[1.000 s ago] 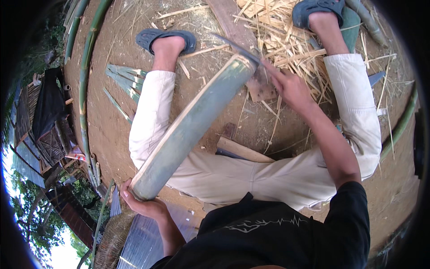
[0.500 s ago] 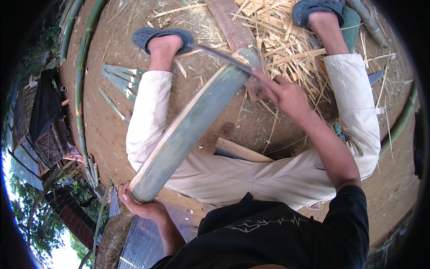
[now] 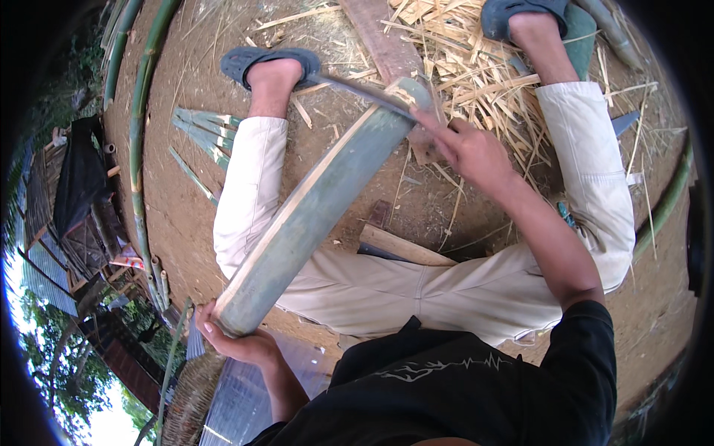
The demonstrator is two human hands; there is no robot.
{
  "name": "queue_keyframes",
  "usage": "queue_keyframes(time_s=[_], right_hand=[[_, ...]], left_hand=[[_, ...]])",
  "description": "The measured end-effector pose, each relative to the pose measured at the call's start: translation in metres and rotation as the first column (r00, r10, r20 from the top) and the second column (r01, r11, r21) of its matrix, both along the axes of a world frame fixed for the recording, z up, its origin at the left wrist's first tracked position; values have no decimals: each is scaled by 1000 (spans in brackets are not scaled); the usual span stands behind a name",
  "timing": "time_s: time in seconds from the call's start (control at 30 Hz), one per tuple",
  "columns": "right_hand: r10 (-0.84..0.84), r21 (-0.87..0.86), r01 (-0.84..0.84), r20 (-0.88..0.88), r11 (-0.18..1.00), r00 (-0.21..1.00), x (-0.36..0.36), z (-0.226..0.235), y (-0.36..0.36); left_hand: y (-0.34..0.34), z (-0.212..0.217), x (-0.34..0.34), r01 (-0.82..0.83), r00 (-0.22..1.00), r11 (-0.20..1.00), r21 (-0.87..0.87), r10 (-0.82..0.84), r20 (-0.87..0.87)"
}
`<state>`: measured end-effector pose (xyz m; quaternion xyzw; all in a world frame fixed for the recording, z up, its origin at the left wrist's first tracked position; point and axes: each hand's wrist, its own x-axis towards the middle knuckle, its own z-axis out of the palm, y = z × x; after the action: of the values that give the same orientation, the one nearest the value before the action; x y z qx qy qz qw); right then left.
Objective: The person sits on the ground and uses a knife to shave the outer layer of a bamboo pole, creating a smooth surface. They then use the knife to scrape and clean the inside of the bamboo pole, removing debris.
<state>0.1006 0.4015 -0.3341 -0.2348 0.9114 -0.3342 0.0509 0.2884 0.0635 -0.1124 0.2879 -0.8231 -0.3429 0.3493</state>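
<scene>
A wide length of split green bamboo (image 3: 316, 227) slants across my lap, from near left to far middle. A pale strip of bare wood runs along its left edge. My left hand (image 3: 236, 343) is wrapped under and round its near end. In my right hand (image 3: 480, 156) is a long-bladed knife (image 3: 361, 91), its handle hidden by the fingers. The blade lies across the far end of the bamboo, where the surface is cut pale, and points to the left.
A brown wooden plank (image 3: 383, 41) lies on the ground under the bamboo's far end. Pale bamboo shavings (image 3: 480, 82) are heaped at the far right. Green bamboo splits (image 3: 204, 134) lie left of my leg, beside long bamboo poles (image 3: 139, 134). A wooden block (image 3: 409, 247) sits between my legs.
My right hand and the knife have shifted slightly away and to the left at the bamboo's far end. The left hand keeps its hold, and the bamboo stays nearly in place.
</scene>
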Motion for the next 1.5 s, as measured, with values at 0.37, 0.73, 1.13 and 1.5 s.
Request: queue_keyframes(time_s=[0.37, 0.73, 1.13, 1.5], right_hand=[[-82, 17, 81, 70, 997, 994, -8, -5, 0], [-7, 22, 6, 55, 1000, 998, -7, 4, -2], [-78, 27, 77, 37, 997, 996, -12, -9, -1], [1, -1, -1, 22, 1000, 1000, -7, 8, -4]], left_hand=[[-4, 1, 0, 63, 998, 993, -97, -62, 19], [-6, 2, 2, 117, 993, 984, -135, -117, 7], [-3, 5, 2, 183, 982, 962, -200, -189, -8], [-2, 9, 0, 192, 980, 952, -238, -200, -8]])
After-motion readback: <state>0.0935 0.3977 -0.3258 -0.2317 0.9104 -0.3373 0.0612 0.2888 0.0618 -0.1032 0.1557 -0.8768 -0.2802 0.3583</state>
